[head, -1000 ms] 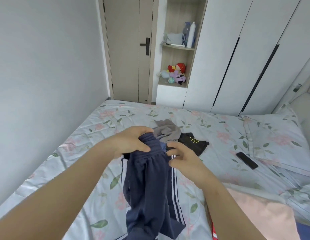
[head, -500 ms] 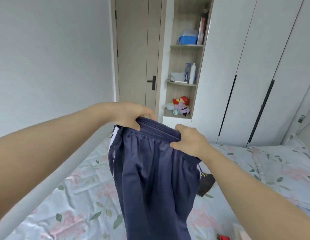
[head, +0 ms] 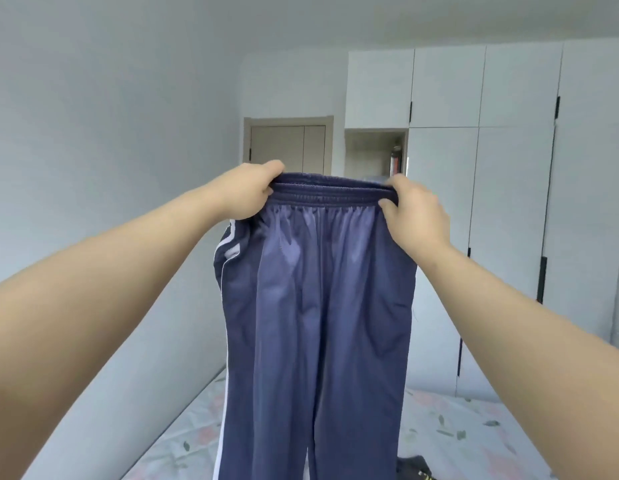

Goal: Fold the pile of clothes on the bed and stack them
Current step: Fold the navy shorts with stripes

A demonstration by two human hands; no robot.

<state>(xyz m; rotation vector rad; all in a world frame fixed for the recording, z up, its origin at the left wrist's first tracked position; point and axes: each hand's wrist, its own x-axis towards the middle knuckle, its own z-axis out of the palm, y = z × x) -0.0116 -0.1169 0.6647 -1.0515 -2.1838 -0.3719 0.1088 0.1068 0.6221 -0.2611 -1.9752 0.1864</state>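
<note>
Navy track pants (head: pixel 315 306) with white side stripes hang full length in front of me, held high above the bed. My left hand (head: pixel 247 192) grips the left end of the elastic waistband. My right hand (head: pixel 410 206) grips the right end, thumb on the front of the band. The two legs drop straight down and run out of the bottom of the view. A dark garment (head: pixel 413 467) with yellow print peeks out on the bed just right of the pants; the rest of the pile is hidden behind them.
The bed (head: pixel 474 431) with its floral sheet fills the bottom of the view. A grey wall (head: pixel 93 133) runs along its left side. White wardrobes (head: pixel 509 168), an open shelf niche (head: pixel 374 150) and a door (head: pixel 287 143) stand beyond.
Both hands have lifted the pants from the bed to head height and spread the waistband wide. The view has tilted upward, so most of the bed has dropped out of sight.
</note>
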